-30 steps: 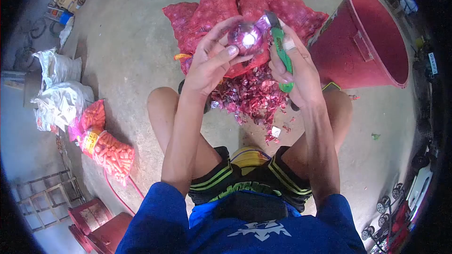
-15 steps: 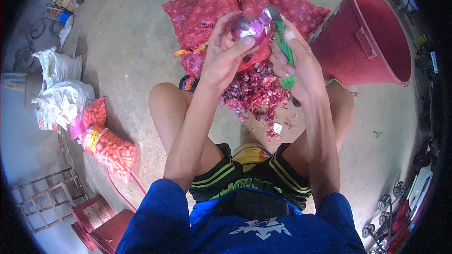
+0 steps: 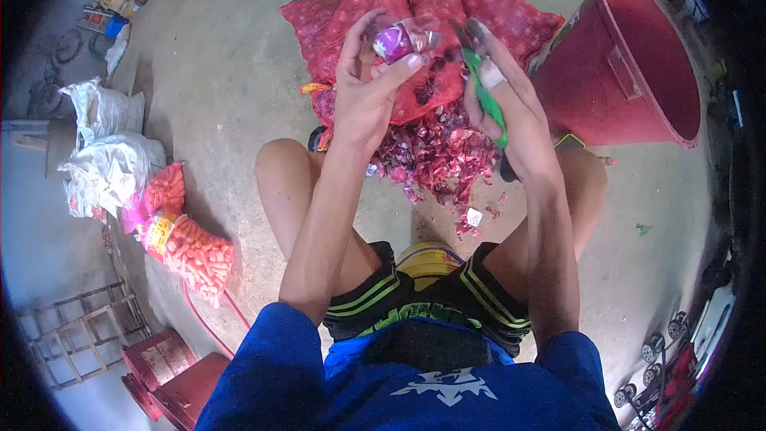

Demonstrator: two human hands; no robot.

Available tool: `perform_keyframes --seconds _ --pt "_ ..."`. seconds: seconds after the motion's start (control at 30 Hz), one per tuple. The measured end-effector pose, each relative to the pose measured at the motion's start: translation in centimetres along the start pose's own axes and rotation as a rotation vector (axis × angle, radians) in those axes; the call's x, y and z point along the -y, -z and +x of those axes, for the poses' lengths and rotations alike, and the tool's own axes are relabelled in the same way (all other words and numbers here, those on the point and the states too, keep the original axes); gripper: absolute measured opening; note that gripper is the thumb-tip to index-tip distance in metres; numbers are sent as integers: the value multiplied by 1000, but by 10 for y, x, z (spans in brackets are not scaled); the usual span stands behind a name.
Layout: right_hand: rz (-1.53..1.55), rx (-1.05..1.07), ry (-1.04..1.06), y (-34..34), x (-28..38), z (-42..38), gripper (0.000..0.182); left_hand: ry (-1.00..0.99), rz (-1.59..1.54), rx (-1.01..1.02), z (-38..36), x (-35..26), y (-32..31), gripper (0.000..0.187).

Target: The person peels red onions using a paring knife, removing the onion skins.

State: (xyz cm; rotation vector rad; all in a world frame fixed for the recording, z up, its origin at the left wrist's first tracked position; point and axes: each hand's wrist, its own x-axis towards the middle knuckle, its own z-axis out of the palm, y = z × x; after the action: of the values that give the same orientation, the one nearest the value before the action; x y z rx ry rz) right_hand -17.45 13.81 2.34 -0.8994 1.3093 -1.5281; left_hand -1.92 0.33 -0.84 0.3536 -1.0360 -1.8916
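Note:
A purple-red onion (image 3: 392,43) rests in my left hand (image 3: 365,100), its fingers and thumb curled around it. To the right, my right hand (image 3: 511,104) is closed on a green-handled knife (image 3: 487,97). The knife's blade is blurred near the fingertips, so its edge cannot be made out. A small gap separates the knife from the onion. Below both hands, a heap of loose onion skins (image 3: 440,161) covers the floor between my feet.
Red mesh sacks of onions (image 3: 363,12) lie just beyond my hands. A large red tub (image 3: 582,72) tilts at the right. On the left are white sacks (image 3: 112,164) and a bag of carrots (image 3: 199,251). Red containers (image 3: 187,387) stand at lower left.
My left hand has shifted slightly left with the onion. The knife, which was against the onion, has come away from it, and its handle has turned in my right hand.

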Motion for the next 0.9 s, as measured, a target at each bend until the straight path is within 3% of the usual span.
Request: perform_keyframes --seconds 0.13,0.23,0.43,0.57,0.63,0.73,0.9 --pt "97 97 -24 -19 -3 -1 65 -17 101 -21 -3 0 -3 77" --pt "217 129 -36 -21 -14 7 60 -81 358 -23 -3 1 -2 81" --pt "289 28 85 -12 -13 11 50 -2 78 58 -5 5 -4 81" --pt "329 -173 148 8 -11 20 50 75 -191 152 -9 5 9 67" --pt "234 -181 182 19 -11 24 51 71 -256 170 -10 2 14 64" --pt "-272 -205 -7 32 -13 29 57 108 -310 130 -8 -1 19 59" --pt "-338 -132 171 21 -13 17 59 118 -216 141 -8 -8 21 58"
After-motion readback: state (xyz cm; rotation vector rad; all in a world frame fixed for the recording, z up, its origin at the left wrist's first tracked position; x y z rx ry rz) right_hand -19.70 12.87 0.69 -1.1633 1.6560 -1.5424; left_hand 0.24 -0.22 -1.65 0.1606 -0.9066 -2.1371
